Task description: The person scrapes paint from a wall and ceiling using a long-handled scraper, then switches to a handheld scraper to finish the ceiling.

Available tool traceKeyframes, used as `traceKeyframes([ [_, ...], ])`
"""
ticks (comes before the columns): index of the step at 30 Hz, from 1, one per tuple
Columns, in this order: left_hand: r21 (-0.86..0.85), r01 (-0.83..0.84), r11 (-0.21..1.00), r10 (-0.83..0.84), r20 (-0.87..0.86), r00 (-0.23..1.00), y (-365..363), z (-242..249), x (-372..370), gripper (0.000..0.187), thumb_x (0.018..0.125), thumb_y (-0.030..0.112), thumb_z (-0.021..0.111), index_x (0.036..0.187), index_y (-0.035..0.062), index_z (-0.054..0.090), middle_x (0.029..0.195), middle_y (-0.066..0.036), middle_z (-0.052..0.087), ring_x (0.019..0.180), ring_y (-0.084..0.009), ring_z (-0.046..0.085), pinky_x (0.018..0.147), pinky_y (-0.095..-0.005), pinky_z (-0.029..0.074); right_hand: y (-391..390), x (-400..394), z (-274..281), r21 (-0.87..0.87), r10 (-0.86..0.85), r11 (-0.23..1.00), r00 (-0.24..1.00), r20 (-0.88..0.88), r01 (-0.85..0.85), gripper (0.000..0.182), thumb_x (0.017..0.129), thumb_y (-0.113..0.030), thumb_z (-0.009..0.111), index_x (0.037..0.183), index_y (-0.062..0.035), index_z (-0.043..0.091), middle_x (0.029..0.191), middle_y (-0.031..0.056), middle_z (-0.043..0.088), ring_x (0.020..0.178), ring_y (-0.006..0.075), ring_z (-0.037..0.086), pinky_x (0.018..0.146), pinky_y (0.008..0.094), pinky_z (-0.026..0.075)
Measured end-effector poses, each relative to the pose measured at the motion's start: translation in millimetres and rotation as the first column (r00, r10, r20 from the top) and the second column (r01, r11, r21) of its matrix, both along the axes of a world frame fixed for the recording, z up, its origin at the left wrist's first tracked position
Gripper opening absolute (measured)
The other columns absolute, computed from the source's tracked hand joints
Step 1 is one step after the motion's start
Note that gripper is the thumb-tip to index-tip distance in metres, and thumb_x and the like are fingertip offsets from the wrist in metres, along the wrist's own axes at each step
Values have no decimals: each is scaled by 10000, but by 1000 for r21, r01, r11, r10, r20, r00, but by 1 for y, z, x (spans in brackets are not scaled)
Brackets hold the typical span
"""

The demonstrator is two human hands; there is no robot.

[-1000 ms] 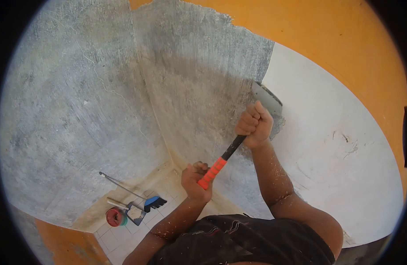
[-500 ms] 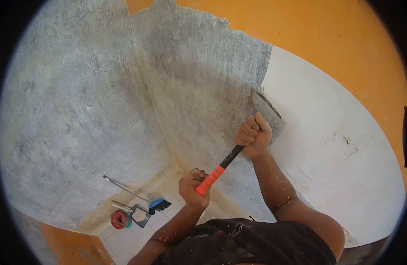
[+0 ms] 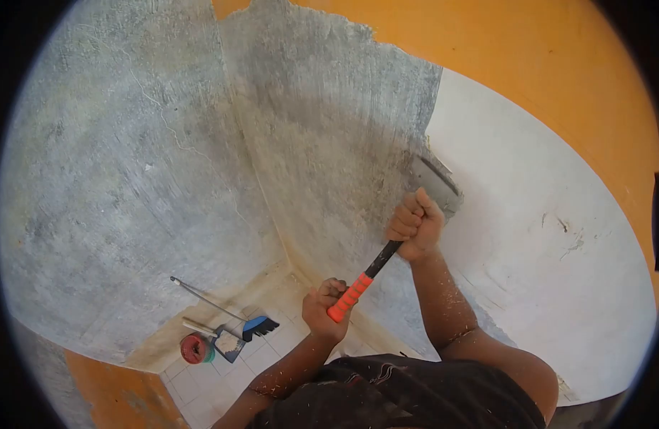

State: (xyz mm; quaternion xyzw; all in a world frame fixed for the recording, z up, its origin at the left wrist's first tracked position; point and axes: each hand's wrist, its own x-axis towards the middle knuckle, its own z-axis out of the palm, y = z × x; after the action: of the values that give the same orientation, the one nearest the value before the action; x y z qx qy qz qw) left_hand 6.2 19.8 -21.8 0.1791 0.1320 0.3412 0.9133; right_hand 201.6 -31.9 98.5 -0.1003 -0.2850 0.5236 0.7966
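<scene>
A long-handled scraper (image 3: pixel 382 259) slants across the middle of the head view, with a black shaft, a ribbed orange-red grip and a wide grey blade (image 3: pixel 433 176). My right hand (image 3: pixel 417 225) is closed around the shaft just below the blade. At the lower end, my left hand (image 3: pixel 327 309) has its fingers curled at the grip. The blade lies against the wall at the ragged border between bare grey plaster (image 3: pixel 322 143) and the white coating (image 3: pixel 515 193). Pale flakes dot both forearms.
Orange paint (image 3: pixel 501 43) covers the upper wall. In the floor corner at lower left are a blue broom (image 3: pixel 258 327), a dustpan (image 3: pixel 228 344) with pale debris and a red container (image 3: pixel 195 348). A grey side wall (image 3: pixel 129 193) meets the scraped one.
Both hands and the scraper have shifted slightly right and down in view. The blade appears at a different angle, still at the white coating's edge. The grip on the tool is unchanged.
</scene>
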Motion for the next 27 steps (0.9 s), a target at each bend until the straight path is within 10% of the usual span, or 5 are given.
traceKeyframes([
  [5, -214, 46, 976, -65, -82, 995, -1, 12, -4, 443, 769, 536, 456, 854, 104, 501, 785, -21, 499, 756, -199, 495, 722, -353, 397, -2, 3, -1, -57, -34, 998, 999, 25, 36, 412, 902, -376, 396, 553, -178, 303, 451, -65, 263, 362, 69, 207, 364, 236, 199],
  [7, 1, 34, 999, -34, -40, 999, 2, 28, 4, 444, 766, 539, 456, 873, 109, 494, 787, -17, 487, 773, -202, 500, 733, -360, 403, -1, 5, 14, -54, -27, 998, 999, 37, 29, 414, 899, -378, 401, 550, -181, 299, 450, -68, 260, 361, 67, 206, 361, 235, 196],
  [16, -158, 159, 975, -165, -25, 986, -13, -1, -6, 508, 840, 535, 354, 916, 55, 503, 887, -54, 518, 836, -203, 506, 753, -345, 409, -8, 1, 7, -147, -58, 988, 998, -4, 57, 407, 906, -359, 398, 547, -193, 302, 453, -75, 263, 358, 58, 204, 353, 229, 194],
  [22, 72, 111, 991, -113, 23, 993, -14, 36, 7, 460, 754, 555, 433, 872, 117, 509, 802, -20, 527, 804, -210, 501, 746, -354, 367, -7, 2, 36, -117, -74, 990, 997, 11, 75, 420, 895, -357, 427, 532, -191, 298, 450, -74, 263, 352, 56, 203, 346, 227, 189],
  [27, -161, 143, 976, -164, -124, 979, -23, 6, -1, 454, 754, 560, 425, 863, 127, 505, 794, 2, 522, 815, -194, 492, 750, -356, 367, -12, -2, 10, -225, -112, 967, 993, 49, 120, 400, 916, -352, 375, 556, -184, 327, 463, -74, 270, 354, 47, 197, 346, 206, 206],
])
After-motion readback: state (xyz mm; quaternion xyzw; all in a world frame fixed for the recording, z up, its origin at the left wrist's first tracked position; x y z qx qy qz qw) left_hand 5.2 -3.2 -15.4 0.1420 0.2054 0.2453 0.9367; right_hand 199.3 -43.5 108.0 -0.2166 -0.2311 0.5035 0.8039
